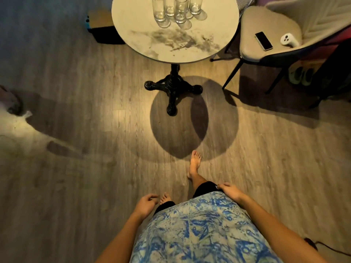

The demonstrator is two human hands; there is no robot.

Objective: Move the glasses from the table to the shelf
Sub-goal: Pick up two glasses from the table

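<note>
At least 4 tall, clear cylindrical glasses (180,11) stand upright, clustered near the far edge of the round, marble-veined table (190,52), on its black ornate pedestal (171,82) over the wood-grain floor (76,82). The left hand (147,203) hangs with fingers loosely curled, holding nothing; the right hand (230,191) lies relaxed on the dark shorts (204,186), also empty, both well apart from the table. A slim phone (263,40) and white controller (288,40) lie on the padded beige chair (252,52).
</note>
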